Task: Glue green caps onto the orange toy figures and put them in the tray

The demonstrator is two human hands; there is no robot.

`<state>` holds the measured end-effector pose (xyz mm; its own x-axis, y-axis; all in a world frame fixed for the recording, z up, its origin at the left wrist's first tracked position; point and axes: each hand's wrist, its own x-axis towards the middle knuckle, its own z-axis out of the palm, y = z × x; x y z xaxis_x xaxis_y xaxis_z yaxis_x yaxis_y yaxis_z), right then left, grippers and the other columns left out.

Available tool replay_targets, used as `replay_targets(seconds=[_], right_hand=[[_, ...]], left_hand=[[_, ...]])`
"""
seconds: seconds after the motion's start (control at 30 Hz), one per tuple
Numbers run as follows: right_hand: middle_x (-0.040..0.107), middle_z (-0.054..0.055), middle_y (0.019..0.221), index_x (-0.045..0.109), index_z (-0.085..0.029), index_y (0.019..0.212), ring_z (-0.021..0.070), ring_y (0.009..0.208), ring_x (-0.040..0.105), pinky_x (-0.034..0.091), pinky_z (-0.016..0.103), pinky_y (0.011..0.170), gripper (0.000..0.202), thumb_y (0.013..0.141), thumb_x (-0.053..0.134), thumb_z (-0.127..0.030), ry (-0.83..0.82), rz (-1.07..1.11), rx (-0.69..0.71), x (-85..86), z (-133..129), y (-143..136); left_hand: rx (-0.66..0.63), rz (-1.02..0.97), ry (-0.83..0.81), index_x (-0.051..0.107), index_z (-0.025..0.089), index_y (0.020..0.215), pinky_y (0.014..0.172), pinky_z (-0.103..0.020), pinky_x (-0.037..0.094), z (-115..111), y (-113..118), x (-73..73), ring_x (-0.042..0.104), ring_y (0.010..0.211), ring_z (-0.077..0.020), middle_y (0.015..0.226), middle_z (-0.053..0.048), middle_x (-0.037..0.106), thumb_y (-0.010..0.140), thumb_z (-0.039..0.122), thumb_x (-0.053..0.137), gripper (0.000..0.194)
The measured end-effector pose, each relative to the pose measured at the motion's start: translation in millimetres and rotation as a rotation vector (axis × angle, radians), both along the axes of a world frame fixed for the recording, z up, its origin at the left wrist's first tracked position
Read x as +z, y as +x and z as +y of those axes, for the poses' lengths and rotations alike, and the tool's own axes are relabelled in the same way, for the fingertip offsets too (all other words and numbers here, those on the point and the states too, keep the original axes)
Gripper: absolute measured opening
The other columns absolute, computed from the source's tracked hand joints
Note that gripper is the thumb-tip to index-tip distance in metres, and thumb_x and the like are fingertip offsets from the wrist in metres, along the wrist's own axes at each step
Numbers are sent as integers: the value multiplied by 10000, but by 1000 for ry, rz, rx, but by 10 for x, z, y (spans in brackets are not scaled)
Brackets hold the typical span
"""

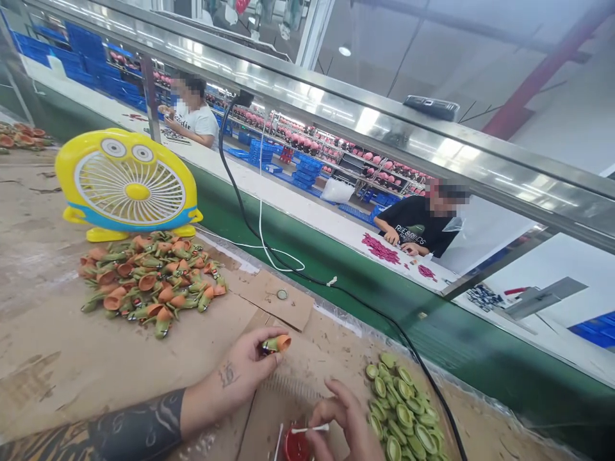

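My left hand (237,366) is closed around a small green and orange figure piece (283,343), its hollow orange end pointing to the right. My right hand (350,419) pinches a white cotton swab (311,428) between thumb and fingers, the other fingers raised. The swab lies across, just over a small container of red liquid (296,448) at the bottom edge. A second thin white stick (279,440) leans beside the container. Many matching green and orange pieces (154,278) are heaped at the left. Green oval caps (403,410) lie in a pile right of my right hand.
A yellow fan (137,186) stands behind the left heap. On a cardboard piece (262,294) sits a bottle cap (282,294). A black cable (398,326) runs along the table's far edge. Two people (418,224) work at a white bench beyond.
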<state>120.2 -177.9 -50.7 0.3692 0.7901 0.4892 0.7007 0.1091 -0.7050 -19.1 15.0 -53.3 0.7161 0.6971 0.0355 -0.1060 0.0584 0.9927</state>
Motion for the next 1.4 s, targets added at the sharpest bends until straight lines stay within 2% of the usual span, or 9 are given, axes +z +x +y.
replay_targets(seconds=[0.13, 0.2, 0.33, 0.5, 0.6, 0.8, 1.1, 1.2, 1.4], right_hand=[[726, -60, 796, 343, -317, 1474, 135, 686, 706, 567, 213, 759, 563, 967, 579, -262, -42, -89, 99, -41, 28, 45], [736, -60, 816, 325, -311, 1485, 138, 720, 720, 572, 228, 800, 593, 959, 585, -230, -77, -119, 135, -4, 23, 55], [755, -39, 887, 326, -283, 1482, 134, 802, 751, 580, 223, 820, 611, 947, 583, -140, -211, -171, 190, 214, -56, 20], [745, -12, 894, 426, -235, 1454, 137, 819, 751, 570, 244, 848, 511, 979, 613, -264, -228, -169, 95, 428, -132, 37], [736, -12, 891, 438, -230, 1447, 130, 818, 745, 562, 239, 854, 499, 984, 613, -293, -245, -143, 92, 455, -140, 46], [742, -10, 924, 421, -252, 1433, 153, 842, 749, 584, 276, 813, 458, 992, 545, -266, -431, -177, 89, 516, -127, -13], [745, -27, 944, 384, -291, 1467, 152, 835, 739, 583, 280, 774, 509, 989, 556, -266, -487, -179, 106, 440, -83, -2], [737, -33, 931, 398, -300, 1467, 140, 832, 734, 577, 267, 796, 520, 980, 578, -257, -459, -135, 109, 461, -105, 4], [702, -24, 874, 442, -276, 1463, 111, 811, 712, 563, 209, 833, 526, 972, 628, -251, -168, 92, 78, 552, -185, 35]], left_hand=[[2, -68, 14, 696, 182, 1233, 955, -335, 500, 0, 8, 73, 627, 1138, -269, 1217, -98, 715, 864, 408, 752, 436], [7, -102, 29, 706, 177, 1182, 947, -338, 502, -9, 11, 118, 629, 1103, -263, 1158, -94, 723, 847, 400, 768, 407], [9, -71, 75, 721, 153, 1120, 916, -348, 501, -26, -9, 210, 645, 1014, -249, 1078, -95, 729, 825, 351, 782, 361], [-22, -56, 134, 732, 117, 1143, 899, -323, 496, -14, -21, 310, 644, 1030, -231, 1159, -122, 687, 807, 244, 768, 361], [-3, -78, 105, 726, 103, 1142, 856, -294, 499, -25, -14, 372, 627, 1043, -216, 1210, -136, 652, 808, 197, 749, 348], [-52, -9, -19, 696, 128, 1211, 638, -241, 427, -98, -35, 442, 525, 698, -112, 975, -54, 696, 838, 300, 763, 417], [-98, -127, -53, 680, 143, 1102, 755, -271, 510, -116, -21, 433, 616, 824, -142, 1029, -64, 710, 802, 292, 800, 356], [-153, -179, -48, 650, 162, 1145, 830, -295, 519, -118, -27, 410, 647, 933, -173, 1063, -75, 701, 813, 272, 803, 382], [-231, -190, 52, 664, 166, 1143, 914, -321, 501, -138, -63, 376, 626, 1047, -198, 1093, -82, 674, 813, 219, 787, 356]])
